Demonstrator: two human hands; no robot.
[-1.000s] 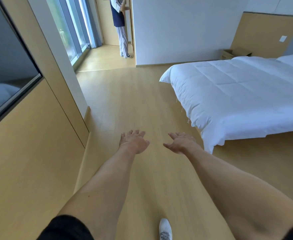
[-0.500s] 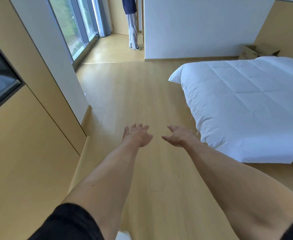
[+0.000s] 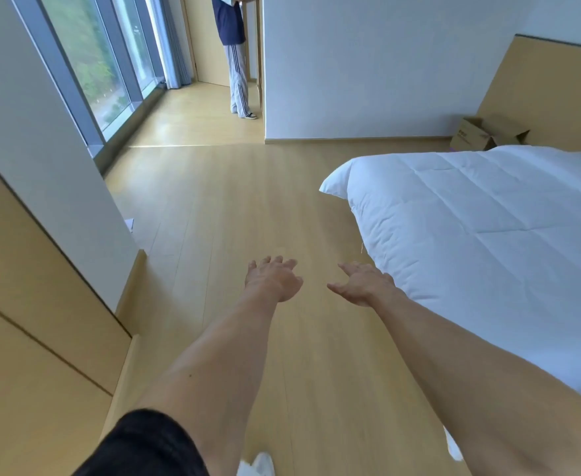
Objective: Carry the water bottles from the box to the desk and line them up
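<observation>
Both arms reached forward over the wooden floor (image 3: 234, 207) at centre frame. The left hand (image 3: 273, 280) and right hand (image 3: 364, 285) had relaxed, spread fingers and held nothing. A broad strip of bare floor ran between the tan wall panelling (image 3: 35, 338) at left and the white bed (image 3: 488, 242) at right. The open cardboard box (image 3: 481, 134) sat at upper right, behind the bed's far edge. Compared with half a second earlier, more of the box showed, and a white shoe (image 3: 263, 463) appeared at the bottom edge.

View swung right; cardboard box (image 3: 481, 134) now visible behind bed (image 3: 488, 242).
</observation>
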